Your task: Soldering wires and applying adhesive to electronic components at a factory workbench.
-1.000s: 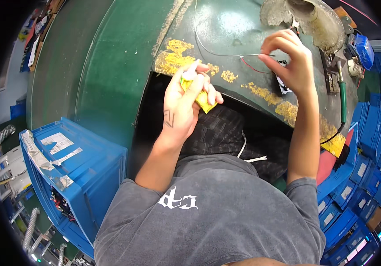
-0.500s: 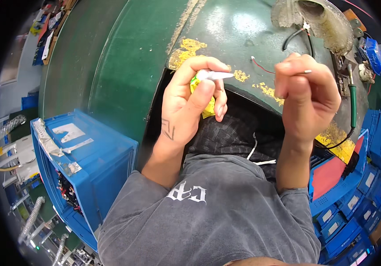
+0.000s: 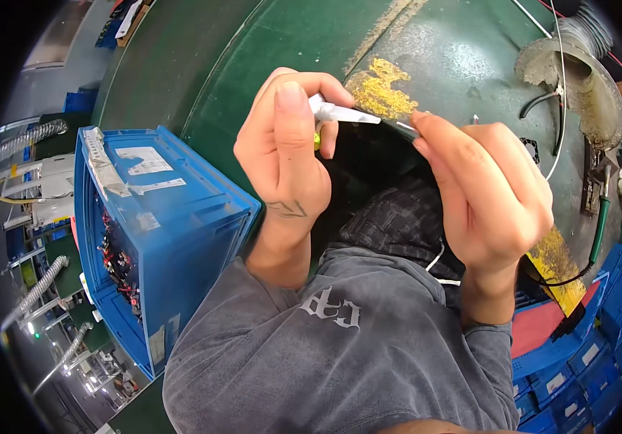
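In the middle of the view, my left hand is closed around a small yellow-green bottle, most of which the fingers hide. Its white tapered nozzle sticks out to the right. My right hand pinches a thin, pale, rod-like piece between thumb and index finger; only its short end shows. That end points left, a small gap away from the nozzle's tip. Both hands are raised above my lap, at the bench's near edge.
A blue crate holding wired parts stands at my left. On the green bench, to the right, are black-handled cutters, a metal fume hood and a green-handled soldering iron. Blue bins fill the lower right.
My hands have come together: the right one moved left, bringing the thin piece close to the nozzle tip. My left hand has turned, still holding the bottle. The whole view has shifted.
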Action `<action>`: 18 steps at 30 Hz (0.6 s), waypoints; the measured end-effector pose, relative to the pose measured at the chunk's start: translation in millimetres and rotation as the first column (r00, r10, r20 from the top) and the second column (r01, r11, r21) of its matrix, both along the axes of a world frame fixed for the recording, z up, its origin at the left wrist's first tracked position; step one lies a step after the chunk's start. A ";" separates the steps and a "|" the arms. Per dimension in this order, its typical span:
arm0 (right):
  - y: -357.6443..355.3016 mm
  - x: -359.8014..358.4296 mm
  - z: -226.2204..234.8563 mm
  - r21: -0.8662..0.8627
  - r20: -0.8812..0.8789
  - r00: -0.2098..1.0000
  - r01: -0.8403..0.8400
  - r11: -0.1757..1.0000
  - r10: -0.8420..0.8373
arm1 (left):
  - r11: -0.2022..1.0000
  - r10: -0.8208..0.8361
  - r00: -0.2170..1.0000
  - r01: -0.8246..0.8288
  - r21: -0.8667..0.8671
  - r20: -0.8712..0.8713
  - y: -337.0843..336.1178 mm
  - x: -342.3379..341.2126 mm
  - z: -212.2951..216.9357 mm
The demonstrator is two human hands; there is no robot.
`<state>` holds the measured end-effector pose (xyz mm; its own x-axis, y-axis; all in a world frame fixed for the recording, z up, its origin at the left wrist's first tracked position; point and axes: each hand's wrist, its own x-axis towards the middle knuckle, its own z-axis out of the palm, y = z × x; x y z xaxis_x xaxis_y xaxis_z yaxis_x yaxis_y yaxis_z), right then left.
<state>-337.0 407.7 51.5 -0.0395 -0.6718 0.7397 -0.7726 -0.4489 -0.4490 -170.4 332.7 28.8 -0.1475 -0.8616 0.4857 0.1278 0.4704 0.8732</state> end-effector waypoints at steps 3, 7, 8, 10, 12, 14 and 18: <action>-0.9 -0.7 -1.6 -0.025 -0.034 0.999 0.001 1.000 -0.002 | 0.999 -0.033 0.999 0.033 -0.028 0.007 -2.6 -1.3 -0.3; -2.6 -3.0 -5.1 -0.031 -0.052 0.999 0.004 1.000 -0.005 | 1.000 -0.029 0.999 0.029 -0.013 0.018 -0.8 -8.5 0.5; -2.8 -3.4 -6.0 -0.037 -0.043 0.999 0.011 0.999 -0.013 | 1.000 -0.024 1.000 0.025 -0.013 0.016 -0.7 -9.7 0.1; -2.7 -4.9 -7.0 -0.041 -0.029 0.999 0.015 0.999 -0.016 | 0.999 -0.033 0.999 0.033 -0.007 0.010 -1.6 -11.6 -1.7; -2.3 -5.7 -6.4 -0.046 -0.013 1.000 0.015 0.999 -0.016 | 0.999 -0.037 0.999 0.037 -0.003 0.006 -1.0 -12.7 -1.8; -0.8 -6.8 -4.8 -0.017 -0.031 0.999 0.015 1.000 -0.016 | 0.999 -0.029 0.999 0.029 0.013 -0.014 0.9 -14.5 -1.1; 0.9 -6.4 -4.1 -0.004 -0.036 0.999 0.020 1.000 -0.020 | 0.999 -0.044 0.999 0.044 -0.001 -0.022 0.1 -14.3 -2.5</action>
<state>-343.4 408.6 47.4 -0.0263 -0.6683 0.7434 -0.7971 -0.4348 -0.4190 -184.7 332.9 26.3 -0.1746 -0.8541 0.4899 0.1680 0.4644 0.8696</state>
